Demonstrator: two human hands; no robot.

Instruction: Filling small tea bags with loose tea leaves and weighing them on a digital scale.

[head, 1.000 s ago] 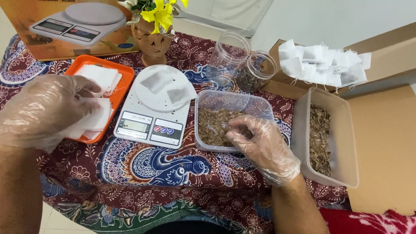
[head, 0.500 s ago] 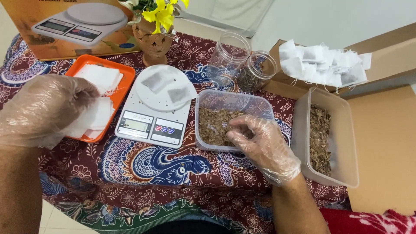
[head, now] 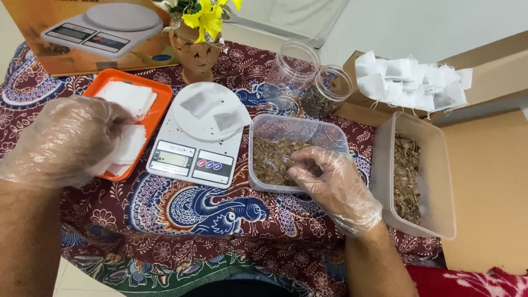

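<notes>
Not much has shifted since a second ago, just the left hand [head: 69, 140] sliding a touch further right over the orange tray [head: 157, 113], while the right one hasn't budged. Both hands are in thin clear plastic gloves. That left hand is curled over the stack of white paper sachets [head: 125, 147] at the near end of the tray, fingers closed onto the top one as far as I can see. Another stack of white sachets [head: 127, 96] lies further back in the same tray.

Right hand [head: 333, 184] is dipped into the clear tub of brown dried bits [head: 275, 157], fingertips pinched together in the stuff, so it looks like it's got a pinch of it.

Between tray and tub sits a white kitchen scale [head: 190, 159] with two filled sachets [head: 212, 110] on its round plate. Off to the right there's a second clear tub [head: 434, 181] with coarser dried material, and behind it a cardboard box [head: 495, 71] piled with finished sachets [head: 410, 82]. Two clear jars [head: 308, 80] stand behind the first tub, all on a patterned maroon cloth [head: 209, 220].
</notes>
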